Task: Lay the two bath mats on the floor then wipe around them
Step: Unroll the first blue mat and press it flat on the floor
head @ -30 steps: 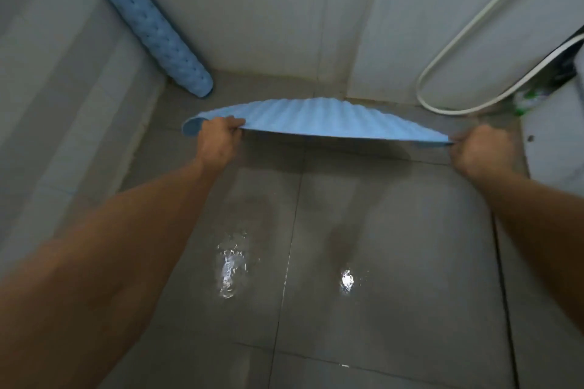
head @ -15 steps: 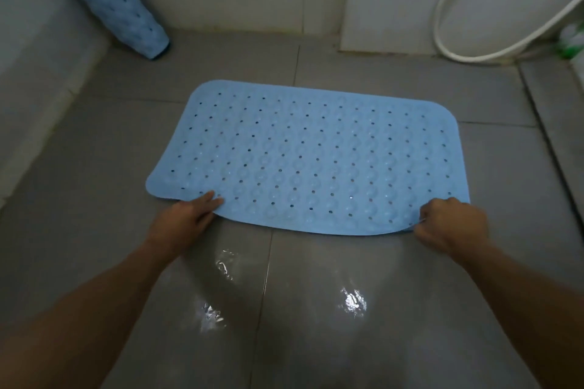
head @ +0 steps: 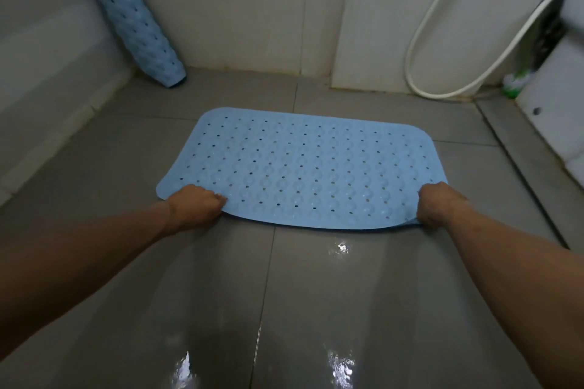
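A light blue bath mat with rows of small holes lies spread on the grey tiled floor. My left hand grips its near left corner. My right hand grips its near right corner, and the near edge is lifted slightly off the tiles. A second blue bath mat, rolled into a tube, leans upright in the back left corner against the wall.
The floor in front of the mat is wet and shiny. A white hose loops down the back wall at right. A white fixture stands at the right edge, with a green and white item beside it. A low ledge runs along the left.
The mat, held up in the air a second ago, has come down flat onto the floor. Both hands have closed on its near corners and the view has pulled back a little.
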The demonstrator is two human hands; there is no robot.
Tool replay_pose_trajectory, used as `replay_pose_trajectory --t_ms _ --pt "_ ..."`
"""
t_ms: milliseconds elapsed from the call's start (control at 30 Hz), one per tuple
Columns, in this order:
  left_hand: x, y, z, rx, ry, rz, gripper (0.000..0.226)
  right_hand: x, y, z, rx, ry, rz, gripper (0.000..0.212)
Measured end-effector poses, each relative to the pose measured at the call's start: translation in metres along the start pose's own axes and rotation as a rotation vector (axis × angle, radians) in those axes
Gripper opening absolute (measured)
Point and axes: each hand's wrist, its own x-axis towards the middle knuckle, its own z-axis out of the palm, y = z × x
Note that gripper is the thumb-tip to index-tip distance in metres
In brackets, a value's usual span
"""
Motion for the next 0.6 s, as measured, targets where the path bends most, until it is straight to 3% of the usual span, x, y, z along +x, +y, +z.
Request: replay_pose_trajectory --t_ms 133,367,467,600 --pt "0.000 0.011 -0.015 -0.014 -0.073 -0.005 0.032 -0.027 0.011 0.020 0.094 0.100 0.015 0.030" --pt "0.002 -0.001 -0.020 -0.147 -0.133 0.025 0.045 -0.040 0.002 0.023 -0.142 -0.060 -0.024 0.042" --pt "0.008 -0.014 -0.019 -0.269 -0.050 -0.013 0.043 -0.037 -0.015 0.007 -0.164 -0.129 -0.025 0.046" --pt "0.024 -0.029 -0.003 -0.421 0.034 -0.070 0.054 -0.015 -0.054 -0.008 -0.035 -0.087 -0.077 0.049"
